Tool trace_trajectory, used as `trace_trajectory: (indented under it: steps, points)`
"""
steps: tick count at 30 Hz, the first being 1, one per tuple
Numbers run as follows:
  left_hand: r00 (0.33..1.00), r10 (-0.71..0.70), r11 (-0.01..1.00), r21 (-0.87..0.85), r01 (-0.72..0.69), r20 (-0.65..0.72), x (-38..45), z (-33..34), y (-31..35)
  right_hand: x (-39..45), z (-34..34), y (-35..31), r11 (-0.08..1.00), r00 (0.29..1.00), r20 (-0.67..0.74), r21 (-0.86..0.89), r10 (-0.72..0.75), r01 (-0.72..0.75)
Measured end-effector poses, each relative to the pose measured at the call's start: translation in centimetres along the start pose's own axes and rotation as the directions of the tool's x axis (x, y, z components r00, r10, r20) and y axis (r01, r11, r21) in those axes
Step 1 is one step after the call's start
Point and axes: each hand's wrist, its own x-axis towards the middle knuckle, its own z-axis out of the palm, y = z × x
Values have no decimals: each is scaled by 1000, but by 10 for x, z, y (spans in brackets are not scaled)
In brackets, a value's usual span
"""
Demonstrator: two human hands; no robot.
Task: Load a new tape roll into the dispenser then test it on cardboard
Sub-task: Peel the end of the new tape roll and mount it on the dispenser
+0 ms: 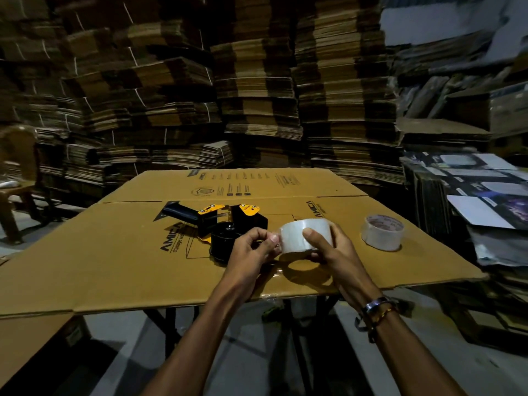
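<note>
I held the tape roll [304,234] above the near part of the flattened cardboard sheet [114,261], clear of its surface, with its shadow falling on the sheet just below it. My right hand [333,254] grasped the roll from the right side, thumb laid across the outer face and fingers curled under the rim. My left hand [253,250] pinched at the left edge of the roll with thumb and fingertips; I could not tell whether it gripped a loose tape end or only the rim. Bracelets [374,312] sat on my right wrist.

The dispenser [220,224], black with yellow plates, lay on its side on the sheet just beyond my left hand, handle pointing far-left, its black hub bare on the near side. A second tape roll [383,231] rested flat on the sheet to the right, well apart from the dispenser.

Stacks of flattened cartons [257,95] filled the far wall. A wooden chair [17,172] stood at the far left. Printed sheets [480,190] lay piled at the right.
</note>
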Motion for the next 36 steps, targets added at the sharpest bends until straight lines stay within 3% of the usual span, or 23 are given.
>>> trace_trajectory:
  steps: [6, 11, 15, 20, 26, 36]
  points:
    - [999, 14, 999, -38, -13, 44, -1, -1, 2, 0, -7, -2, 986, 999, 36, 166, 9, -15]
    - [998, 2, 996, -90, 4, 65, -4, -1, 6, 5, -11, 1, 980, 998, 56, 192, 35, -45]
    - [997, 57, 998, 16, -58, 47, -15, -11, 16, 5, -15, 3, 976, 988, 148, 206, 34, -64]
    - [981, 181, 958, 214, -192, 71, -31, -45, 42, 5, -3, -14, 997, 937, 346, 45, 42, -61]
    - [944, 329, 894, 310, -322, 31, -30, -81, 79, 9, 38, -53, 988, 922, 374, -67, -105, 139]
    - [984, 170, 948, 281, -150, -48, 4, -137, 62, 30, 91, -35, 961, 929, 347, -187, -131, 205]
